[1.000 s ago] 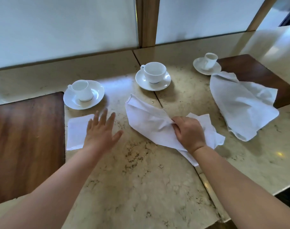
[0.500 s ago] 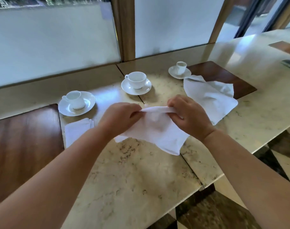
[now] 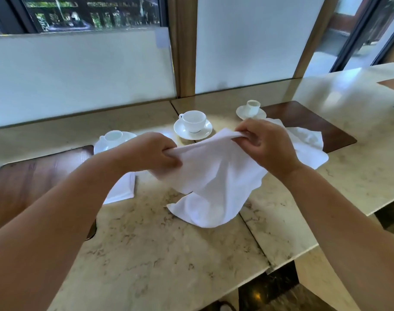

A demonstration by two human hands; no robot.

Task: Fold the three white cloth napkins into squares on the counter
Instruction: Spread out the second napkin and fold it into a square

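Both my hands hold up one white cloth napkin (image 3: 214, 176) by its upper edge above the marble counter (image 3: 169, 254). My left hand (image 3: 151, 153) grips its left end and my right hand (image 3: 263, 142) pinches its right end. The cloth hangs in loose folds and its lower part rests on the counter. A folded white napkin (image 3: 124, 189) lies flat to the left, partly hidden by my left forearm. A third napkin (image 3: 308, 147) lies crumpled behind my right hand.
Three white cups on saucers stand along the back: left (image 3: 113, 138), middle (image 3: 193, 124), right (image 3: 251, 108). Dark wooden inlays sit at the left (image 3: 39, 176) and right (image 3: 314, 124). The counter's front edge drops off at the lower right. Frosted glass panels rise behind.
My left hand left the folded napkin and took hold of the middle napkin. Both hands then lifted the napkin off the counter and spread its top edge apart.
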